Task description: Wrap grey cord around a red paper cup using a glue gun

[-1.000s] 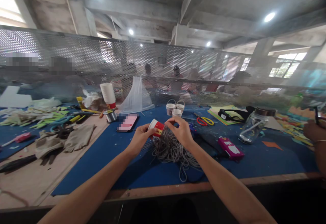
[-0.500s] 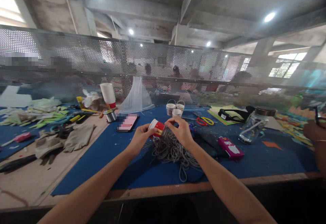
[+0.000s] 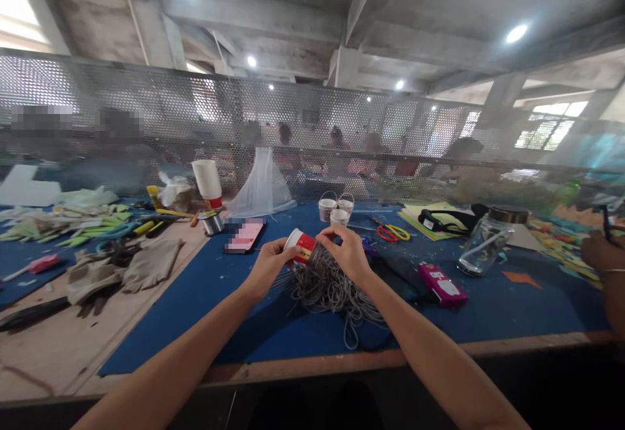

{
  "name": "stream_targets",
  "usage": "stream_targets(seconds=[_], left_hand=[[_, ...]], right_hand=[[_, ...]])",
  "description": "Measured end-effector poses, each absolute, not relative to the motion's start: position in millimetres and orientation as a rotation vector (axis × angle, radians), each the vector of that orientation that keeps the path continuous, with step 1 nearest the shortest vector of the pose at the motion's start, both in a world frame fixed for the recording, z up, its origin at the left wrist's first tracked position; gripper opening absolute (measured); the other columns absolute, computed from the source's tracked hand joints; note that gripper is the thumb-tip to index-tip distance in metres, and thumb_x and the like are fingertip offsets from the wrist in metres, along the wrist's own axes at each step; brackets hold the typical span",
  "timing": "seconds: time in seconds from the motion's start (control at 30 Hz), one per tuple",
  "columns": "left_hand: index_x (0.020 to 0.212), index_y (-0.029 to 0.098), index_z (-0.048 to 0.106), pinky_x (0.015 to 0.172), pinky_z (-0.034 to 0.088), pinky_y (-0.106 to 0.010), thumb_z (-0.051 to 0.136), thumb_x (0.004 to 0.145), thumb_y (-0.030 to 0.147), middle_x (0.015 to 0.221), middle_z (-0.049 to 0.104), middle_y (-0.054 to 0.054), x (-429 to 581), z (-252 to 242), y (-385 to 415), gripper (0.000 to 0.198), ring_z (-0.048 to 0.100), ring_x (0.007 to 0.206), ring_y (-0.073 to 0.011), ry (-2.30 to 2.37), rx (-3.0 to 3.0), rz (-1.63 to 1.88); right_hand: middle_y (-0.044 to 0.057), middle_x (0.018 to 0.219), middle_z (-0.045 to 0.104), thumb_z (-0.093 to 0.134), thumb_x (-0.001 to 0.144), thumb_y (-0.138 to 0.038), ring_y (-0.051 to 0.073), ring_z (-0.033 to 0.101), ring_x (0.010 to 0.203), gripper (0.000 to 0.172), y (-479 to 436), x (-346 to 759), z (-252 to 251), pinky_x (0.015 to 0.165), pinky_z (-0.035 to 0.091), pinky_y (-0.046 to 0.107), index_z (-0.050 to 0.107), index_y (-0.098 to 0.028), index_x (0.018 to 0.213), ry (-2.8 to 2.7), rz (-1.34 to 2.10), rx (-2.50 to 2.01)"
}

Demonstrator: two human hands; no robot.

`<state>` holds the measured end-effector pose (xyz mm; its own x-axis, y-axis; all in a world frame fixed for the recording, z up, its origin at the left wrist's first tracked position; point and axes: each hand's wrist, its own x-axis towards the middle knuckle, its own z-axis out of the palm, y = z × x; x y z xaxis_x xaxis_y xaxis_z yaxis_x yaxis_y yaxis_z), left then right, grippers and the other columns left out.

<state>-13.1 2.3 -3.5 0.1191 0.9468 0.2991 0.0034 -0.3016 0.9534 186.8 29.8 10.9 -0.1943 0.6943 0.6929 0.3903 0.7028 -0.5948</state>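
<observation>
My left hand (image 3: 267, 263) is closed round a red and white paper cup (image 3: 299, 245), held on its side above the blue mat (image 3: 234, 300). My right hand (image 3: 346, 252) pinches grey cord at the cup's far end, fingers pressed together. A tangled heap of grey cord (image 3: 332, 290) lies on the mat just under both hands, with a loop trailing toward me.
Small handled cups (image 3: 336, 208), red-and-yellow scissors (image 3: 391, 230), a pink case (image 3: 440, 283), a glass jar (image 3: 481, 242), a phone (image 3: 244, 234), a paper cup stack (image 3: 208, 182) and gloves (image 3: 122, 270) lie around. A perforated metal screen (image 3: 146, 124) backs the bench. Another person's hand (image 3: 600, 251) is at right.
</observation>
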Motion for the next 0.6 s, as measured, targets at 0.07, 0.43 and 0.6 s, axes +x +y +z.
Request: stream_targets(seconds=[0.07,0.43,0.6], left_hand=[[0.082,0.015,0.073,0.057,0.039,-0.024,0.069,0.079,0.036,0.072,0.065,-0.003,-13.0,-3.5,2.2,0.022,0.049,0.062,-0.0128,0.978,1.497,1.327],[0.083,0.014,0.073,0.058,0.039,-0.024,0.07,0.078,0.036,0.072,0.064,-0.003,-13.0,-3.5,2.4,0.022,0.048,0.063,-0.0132,0.964,1.481,1.315],[0.081,0.015,0.072,0.057,0.038,-0.023,0.069,0.078,0.034,0.07,0.062,-0.002,-12.3,-2.0,0.7,0.02,0.047,0.063,-0.0128,0.966,1.486,1.318]], right_hand=[[0.002,0.081,0.069,0.063,0.088,-0.033,0.017,0.062,0.075,0.015,30.3,186.9,10.0,0.075,0.047,0.027,0.07,-0.02,0.082,-1.816,0.353,-0.852],[0.003,0.08,0.07,0.062,0.087,-0.034,0.018,0.063,0.075,0.017,30.3,187.1,10.7,0.074,0.047,0.028,0.07,-0.02,0.082,-1.829,0.38,-0.88],[0.003,0.081,0.07,0.062,0.087,-0.034,0.017,0.063,0.075,0.017,30.5,187.3,10.5,0.073,0.047,0.027,0.07,-0.02,0.082,-1.823,0.406,-0.884]])
